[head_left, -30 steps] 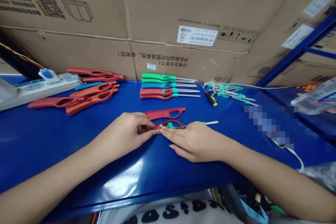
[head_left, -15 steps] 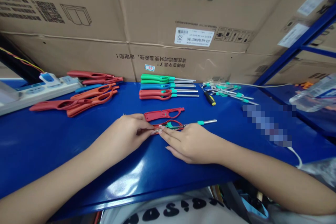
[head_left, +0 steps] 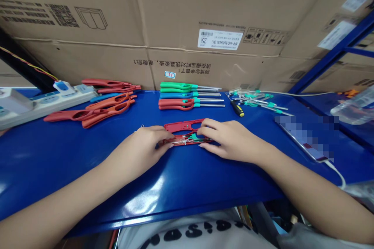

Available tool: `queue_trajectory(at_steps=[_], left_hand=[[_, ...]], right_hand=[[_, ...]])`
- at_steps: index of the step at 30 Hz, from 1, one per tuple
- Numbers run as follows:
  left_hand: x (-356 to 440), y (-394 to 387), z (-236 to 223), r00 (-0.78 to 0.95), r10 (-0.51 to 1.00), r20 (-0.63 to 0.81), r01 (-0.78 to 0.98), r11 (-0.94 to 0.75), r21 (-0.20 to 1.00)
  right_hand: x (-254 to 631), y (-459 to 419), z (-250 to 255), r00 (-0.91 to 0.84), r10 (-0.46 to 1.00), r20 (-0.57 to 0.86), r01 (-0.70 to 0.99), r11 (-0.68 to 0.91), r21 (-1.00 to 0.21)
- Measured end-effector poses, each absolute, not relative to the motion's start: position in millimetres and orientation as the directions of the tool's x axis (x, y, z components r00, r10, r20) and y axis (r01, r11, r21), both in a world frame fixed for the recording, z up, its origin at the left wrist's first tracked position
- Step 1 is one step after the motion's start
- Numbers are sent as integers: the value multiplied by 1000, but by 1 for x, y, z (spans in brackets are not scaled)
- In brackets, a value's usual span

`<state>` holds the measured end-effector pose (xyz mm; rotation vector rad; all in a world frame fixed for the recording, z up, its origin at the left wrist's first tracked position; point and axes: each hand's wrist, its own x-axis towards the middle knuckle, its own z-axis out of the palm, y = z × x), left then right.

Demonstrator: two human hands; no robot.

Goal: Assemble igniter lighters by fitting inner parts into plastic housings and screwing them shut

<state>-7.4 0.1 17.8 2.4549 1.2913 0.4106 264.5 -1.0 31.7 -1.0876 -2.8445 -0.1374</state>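
Observation:
On the blue table lies a red lighter shell half (head_left: 179, 142) with a clear tube, thin wires and a green trigger (head_left: 193, 137) inside. My left hand (head_left: 147, 142) pinches its left end between thumb and fingers. Around its right end close the thumb and fingers of my right hand (head_left: 232, 139), which hides that end and whatever metal rod lies there. Just behind, the other red shell half (head_left: 175, 126) rests with its inside up, partly covered by my right fingers.
Assembled lighters (head_left: 177, 95) in green, blue and red lie at the back. Several shells (head_left: 109, 111) sit left by a power strip (head_left: 46, 103). Right are a screwdriver (head_left: 237, 108), loose rod parts (head_left: 270, 104), a phone (head_left: 306, 144) and a plastic bottle (head_left: 355, 109). A cardboard box (head_left: 172, 19) stands behind.
My right hand has shifted from the middle of the shell to its right end, uncovering the tube and trigger. The metal rod tip is now hidden. The view has swung slightly left.

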Motion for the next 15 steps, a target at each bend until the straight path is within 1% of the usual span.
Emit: queue_trajectory(at_steps=[5,15], left_hand=[[-8,2,14,549,830,99,736,-536,414],[-6,-2,18,545,833,95,766,-541,346]], right_hand=[[259,1,25,-728,685,46,686,726,50],[259,3,24,-733,678,54,676,735,-54]])
